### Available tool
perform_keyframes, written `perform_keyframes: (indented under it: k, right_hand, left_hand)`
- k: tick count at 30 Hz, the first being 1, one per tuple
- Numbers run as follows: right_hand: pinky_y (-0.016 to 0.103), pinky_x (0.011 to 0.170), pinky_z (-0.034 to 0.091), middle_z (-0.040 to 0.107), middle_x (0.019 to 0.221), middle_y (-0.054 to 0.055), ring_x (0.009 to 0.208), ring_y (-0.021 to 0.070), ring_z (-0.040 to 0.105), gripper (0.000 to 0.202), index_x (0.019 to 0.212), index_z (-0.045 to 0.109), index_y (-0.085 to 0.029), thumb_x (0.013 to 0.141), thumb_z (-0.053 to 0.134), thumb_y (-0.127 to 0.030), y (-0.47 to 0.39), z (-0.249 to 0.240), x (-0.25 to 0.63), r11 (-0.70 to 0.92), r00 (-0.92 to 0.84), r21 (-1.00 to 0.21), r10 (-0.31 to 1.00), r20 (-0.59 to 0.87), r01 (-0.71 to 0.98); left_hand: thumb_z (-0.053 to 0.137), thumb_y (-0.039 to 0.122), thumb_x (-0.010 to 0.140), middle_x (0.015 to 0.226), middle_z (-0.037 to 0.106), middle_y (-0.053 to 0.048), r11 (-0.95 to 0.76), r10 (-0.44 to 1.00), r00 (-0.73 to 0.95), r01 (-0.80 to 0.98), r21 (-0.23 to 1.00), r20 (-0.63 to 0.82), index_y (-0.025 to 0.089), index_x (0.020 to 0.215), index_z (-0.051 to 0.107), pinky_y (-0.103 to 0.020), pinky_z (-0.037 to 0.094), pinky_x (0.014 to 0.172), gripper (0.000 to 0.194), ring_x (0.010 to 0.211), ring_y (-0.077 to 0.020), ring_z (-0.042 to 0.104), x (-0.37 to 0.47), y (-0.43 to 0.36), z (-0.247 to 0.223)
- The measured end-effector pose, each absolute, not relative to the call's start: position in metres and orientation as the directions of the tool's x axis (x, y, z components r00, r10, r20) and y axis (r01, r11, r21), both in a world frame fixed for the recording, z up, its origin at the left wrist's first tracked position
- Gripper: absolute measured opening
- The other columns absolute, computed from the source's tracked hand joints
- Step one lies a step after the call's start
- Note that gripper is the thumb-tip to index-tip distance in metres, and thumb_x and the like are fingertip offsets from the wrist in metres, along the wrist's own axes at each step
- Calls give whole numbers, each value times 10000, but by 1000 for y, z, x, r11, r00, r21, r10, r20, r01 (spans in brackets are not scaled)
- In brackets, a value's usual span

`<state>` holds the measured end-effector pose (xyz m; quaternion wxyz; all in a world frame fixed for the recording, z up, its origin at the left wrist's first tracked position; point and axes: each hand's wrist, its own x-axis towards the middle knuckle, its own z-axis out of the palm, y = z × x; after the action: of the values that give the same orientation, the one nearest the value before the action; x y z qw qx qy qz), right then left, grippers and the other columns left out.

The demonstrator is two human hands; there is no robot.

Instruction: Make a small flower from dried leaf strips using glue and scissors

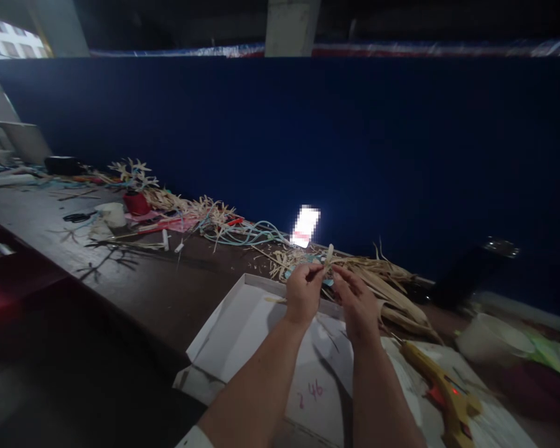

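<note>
Above a shallow white cardboard box point(233, 330), my left hand point(304, 295) pinches a small pale strip of what looks like dried husk point(329, 254). The strip stands upright, its rounded tip showing over my fingers. My right hand point(358, 305) is close against it from the other side, thumb and fingertips bent at the strip's lower end. The exact contact there is partly hidden by the fingers. A thin yellowish piece point(275, 300) lies in the box beside my left hand. Long dried husks point(392, 289) lie just beyond my right hand.
A yellow glue gun point(441, 392) with a red light lies at the right. A white tub point(494, 339) stands behind it. Along the blue partition point(205, 124) are a lit phone point(305, 225), blue cords point(247, 233), husk flowers point(135, 174), a red spool point(136, 203) and black scissors point(79, 217).
</note>
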<state>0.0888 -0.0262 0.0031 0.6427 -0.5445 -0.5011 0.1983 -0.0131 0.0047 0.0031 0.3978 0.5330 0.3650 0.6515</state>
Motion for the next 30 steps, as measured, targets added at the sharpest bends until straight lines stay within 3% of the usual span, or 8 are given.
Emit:
perform_keyframes:
  k: [5,12,18,22,30]
  right_hand:
    - [325,666,482,685,911,77,756,201,604,416,1019,692,-184,729,616,-472,-24,2,88,292,396,-901,823,408,320]
    - [300,656,496,681,904,60,783,193,612,354,960,673,-181,735,634,-450,-25,5,85,314,309,-943,891,334,113]
    - [313,663,493,680,847,56,753,193,604,331,863,712,-180,645,719,-430,-25,2,89,322,389,-926,841,375,196]
    - [298,630,477,682,811,49,723,185,593,287,827,726,-185,653,712,-412,-27,7,88,320,478,-914,780,404,251]
    - [203,427,347,601,607,-21,468,78,434,332,844,698,-163,603,758,-383,-27,9,89,361,608,-932,748,266,-35]
  left_hand:
    - [597,260,796,827,645,-55,-599,800,-104,-63,798,592,158,817,663,-264,475,752,123,800,-144,595,-13,2,3]
    - [563,247,821,831,636,-55,-669,742,-65,-20,743,667,173,815,649,-265,452,775,114,814,-152,581,-15,-3,7]
    - [560,238,824,831,632,-57,-677,735,-72,-25,736,674,174,829,654,-268,448,784,114,818,-154,578,-17,-4,9]
    - [560,225,827,894,639,-76,-712,700,-84,-3,702,709,176,853,667,-294,450,825,121,889,-168,574,-18,-5,12]
    - [571,237,823,864,670,-67,-727,687,-62,-83,682,724,182,850,681,-296,458,833,126,858,-159,594,-17,-7,13]
